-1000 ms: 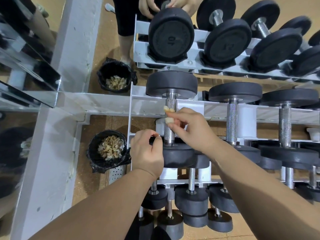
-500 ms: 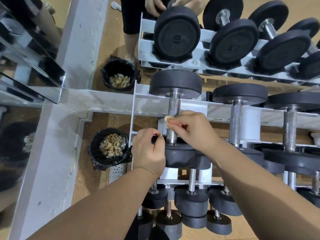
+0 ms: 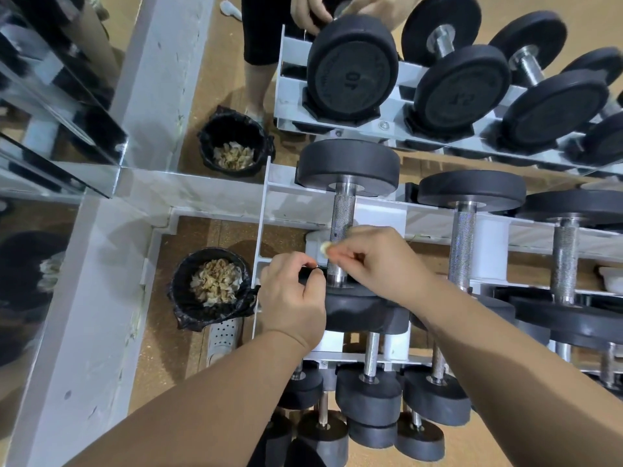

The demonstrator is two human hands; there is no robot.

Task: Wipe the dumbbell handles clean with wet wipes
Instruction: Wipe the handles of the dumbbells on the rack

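The dumbbell handle (image 3: 342, 217) is lying in the rack's (image 3: 269, 183) top left slot, and the wet wipe (image 3: 326, 248) is now rubbing lower on it than a second ago, close to the near plate (image 3: 357, 308). The right hand (image 3: 377, 261) is pinching the wipe in its fingers while the left hand (image 3: 293, 298) is curling its fingers over that plate, so this handle is probably nearing done.

The upper half of the dumbbell handle (image 3: 343, 214) is seen bare, with room on both sides. It is shut in by the far weight (image 3: 349, 163) above and the near weight (image 3: 360, 310) below. The lower half is blocked by the left grip (image 3: 291, 298) and right grip (image 3: 374, 261). Further left, the way is closed by the rack wall (image 3: 262, 210).
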